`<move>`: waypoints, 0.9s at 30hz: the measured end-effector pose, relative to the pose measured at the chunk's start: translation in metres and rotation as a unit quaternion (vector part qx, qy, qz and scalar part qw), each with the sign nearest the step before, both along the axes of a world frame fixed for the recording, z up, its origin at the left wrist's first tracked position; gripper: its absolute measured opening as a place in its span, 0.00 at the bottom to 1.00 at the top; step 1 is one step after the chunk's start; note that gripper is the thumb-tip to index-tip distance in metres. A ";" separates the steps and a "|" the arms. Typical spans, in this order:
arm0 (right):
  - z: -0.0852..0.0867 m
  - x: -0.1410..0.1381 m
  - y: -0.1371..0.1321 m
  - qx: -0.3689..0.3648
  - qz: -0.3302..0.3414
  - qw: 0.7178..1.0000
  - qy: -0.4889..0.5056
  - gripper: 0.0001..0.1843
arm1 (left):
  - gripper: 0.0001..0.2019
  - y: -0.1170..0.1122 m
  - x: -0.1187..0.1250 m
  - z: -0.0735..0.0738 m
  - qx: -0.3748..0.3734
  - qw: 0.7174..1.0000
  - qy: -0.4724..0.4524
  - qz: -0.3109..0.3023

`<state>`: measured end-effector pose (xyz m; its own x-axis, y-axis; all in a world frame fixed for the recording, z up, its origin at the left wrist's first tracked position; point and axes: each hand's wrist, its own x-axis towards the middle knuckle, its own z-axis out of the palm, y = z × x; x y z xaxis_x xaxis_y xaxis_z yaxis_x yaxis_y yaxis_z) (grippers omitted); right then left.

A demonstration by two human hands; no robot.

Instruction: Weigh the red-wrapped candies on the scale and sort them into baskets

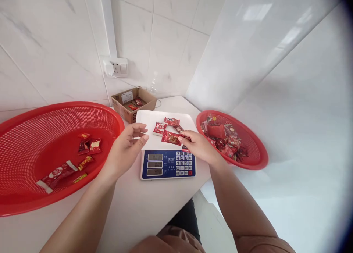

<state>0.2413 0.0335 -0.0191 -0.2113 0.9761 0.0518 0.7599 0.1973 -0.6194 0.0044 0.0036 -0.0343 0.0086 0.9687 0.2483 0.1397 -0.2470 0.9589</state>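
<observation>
A white and blue digital scale (168,164) stands on the counter between two red baskets. Several red snack packets lie on its white pan (146,118). My right hand (200,146) reaches over the pan's right front edge, fingers pinched on a red packet (171,138). My left hand (127,146) hovers at the pan's left edge, fingers apart and holding nothing. The big red basket (33,135) on the left holds a few packets; the smaller red basket (257,155) on the right is heaped with them.
A small open cardboard box (129,102) with packets sits behind the scale by the tiled wall. A wall socket (117,67) is above it. The counter edge runs close in front of me, with the floor at the lower right.
</observation>
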 end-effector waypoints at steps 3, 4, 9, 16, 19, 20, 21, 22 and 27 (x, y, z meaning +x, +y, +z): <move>-0.002 0.007 0.014 -0.042 0.001 0.995 -0.089 0.13 | 0.15 0.002 -0.008 0.002 0.012 1.000 -0.003 0.017; -0.003 0.009 0.017 -0.046 -0.001 0.993 -0.112 0.14 | 0.15 0.003 -0.010 0.002 0.015 1.000 -0.002 0.019; -0.004 0.019 0.019 0.021 -0.047 0.989 -0.142 0.11 | 0.15 0.005 -0.013 0.001 0.009 1.000 0.001 0.018; -0.003 0.031 0.017 0.064 -0.053 0.995 -0.051 0.24 | 0.14 0.007 -0.016 0.001 -0.003 1.000 0.000 0.022; -0.005 0.030 0.018 0.065 -0.069 0.995 -0.009 0.26 | 0.13 0.006 -0.016 0.003 0.000 1.000 -0.002 0.018; -0.006 0.029 0.017 0.061 -0.070 0.996 0.008 0.26 | 0.13 0.005 -0.016 0.003 0.002 1.000 -0.001 0.017; -0.006 0.028 0.016 0.056 -0.072 0.995 0.028 0.26 | 0.12 0.005 -0.016 0.004 0.005 1.000 0.002 0.017; -0.006 0.026 0.015 0.051 -0.074 0.995 0.048 0.26 | 0.12 0.004 -0.015 0.004 0.007 1.000 0.006 0.015; -0.002 0.018 0.008 0.067 -0.082 0.988 0.108 0.26 | 0.11 0.002 -0.014 0.005 0.013 1.000 0.023 0.006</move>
